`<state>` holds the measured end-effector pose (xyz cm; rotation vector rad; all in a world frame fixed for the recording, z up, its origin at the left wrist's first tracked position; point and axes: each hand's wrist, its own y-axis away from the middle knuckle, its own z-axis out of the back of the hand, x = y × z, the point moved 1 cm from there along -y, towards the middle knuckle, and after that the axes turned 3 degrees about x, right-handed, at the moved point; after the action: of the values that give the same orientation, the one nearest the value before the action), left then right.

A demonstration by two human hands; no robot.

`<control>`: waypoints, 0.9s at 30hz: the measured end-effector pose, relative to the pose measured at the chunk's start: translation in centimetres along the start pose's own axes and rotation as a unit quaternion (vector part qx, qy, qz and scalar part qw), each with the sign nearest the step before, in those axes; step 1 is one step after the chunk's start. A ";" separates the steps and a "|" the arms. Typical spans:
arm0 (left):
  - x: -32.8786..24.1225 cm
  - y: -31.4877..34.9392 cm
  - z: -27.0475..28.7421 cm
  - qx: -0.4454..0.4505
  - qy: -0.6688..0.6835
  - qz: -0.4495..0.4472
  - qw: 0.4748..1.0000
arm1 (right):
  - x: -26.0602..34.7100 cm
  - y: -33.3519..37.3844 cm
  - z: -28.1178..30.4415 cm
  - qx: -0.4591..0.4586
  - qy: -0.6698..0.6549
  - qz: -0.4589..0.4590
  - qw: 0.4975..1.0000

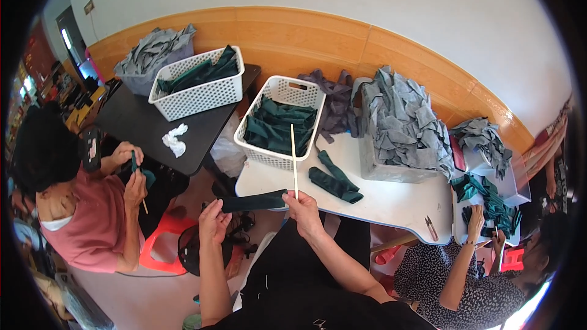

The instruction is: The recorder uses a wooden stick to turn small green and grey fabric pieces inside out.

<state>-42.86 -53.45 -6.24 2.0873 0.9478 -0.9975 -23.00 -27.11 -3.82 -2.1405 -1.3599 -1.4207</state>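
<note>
A dark green fabric strip [255, 201], velvety in look, is stretched level between my two hands above my lap, just off the white table's front edge. My left hand [214, 222] pinches its left end. With its fingers closed, my right hand [305, 212] grips the other end along with a thin pale wooden stick [293, 156], which points upward. Beyond the stick is a white perforated basket [280, 160] heaped with dark green fabric pieces [282, 123]. To the right of it, a folded dark green strip [335, 181] lies on the white table [391, 198].
A tub of grey fabric strips [403, 125] stands at the table's back right. Small snips [431, 228] lie near the front edge. On the black table [183, 119] sit another white basket [199, 95] and a crumpled white cloth [175, 140]. Co-workers handle green fabric on both sides.
</note>
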 end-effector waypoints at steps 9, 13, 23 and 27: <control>-9.8 -16.0 -12.3 0.050 -0.120 0.004 0.992 | 18.0 -4.3 0.3 -0.064 0.055 0.170 0.982; -5.6 -14.3 -10.4 0.079 -0.170 0.015 0.982 | 16.9 -0.9 9.5 -0.176 0.340 0.240 0.892; 13.4 4.2 -14.2 0.166 -0.250 0.038 0.953 | 11.0 -0.4 20.0 -0.249 0.528 0.257 0.770; 16.0 4.6 -19.9 0.240 -0.188 0.129 0.944 | 11.6 -1.4 20.1 -0.247 0.552 0.237 0.761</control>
<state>-24.41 -35.28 -8.20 2.2036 0.2418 -1.5229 -10.87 -7.31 -4.83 -1.1459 0.0117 -2.3053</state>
